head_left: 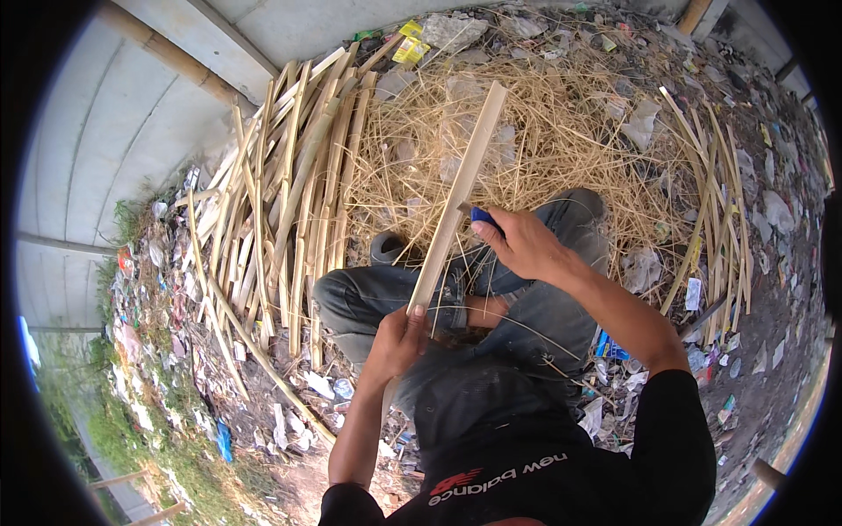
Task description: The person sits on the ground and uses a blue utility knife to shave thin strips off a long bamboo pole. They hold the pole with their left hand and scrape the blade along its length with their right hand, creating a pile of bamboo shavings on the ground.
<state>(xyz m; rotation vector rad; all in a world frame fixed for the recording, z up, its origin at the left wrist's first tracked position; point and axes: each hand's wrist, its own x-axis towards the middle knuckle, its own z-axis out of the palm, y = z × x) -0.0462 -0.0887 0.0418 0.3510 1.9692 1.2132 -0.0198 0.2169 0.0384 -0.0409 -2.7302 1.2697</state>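
Note:
A long pale split bamboo strip [463, 188] slants up and away from my lap. My left hand [401, 340] is closed around its near end, thumb on top. In my right hand [524, 243] is a knife with a blue handle [486, 219], gripped in closed fingers. Its short blade lies against the right edge of the strip, about midway along. Thin shavings hang across my crossed legs [509, 324] below the strip.
A thick pile of split bamboo strips [298, 193] lies at the left. Curly straw-coloured shavings [561, 131] cover the ground ahead. More thin strips [719, 210] lie at the right. Litter is scattered around, and a pale panel wall [96, 131] stands at the far left.

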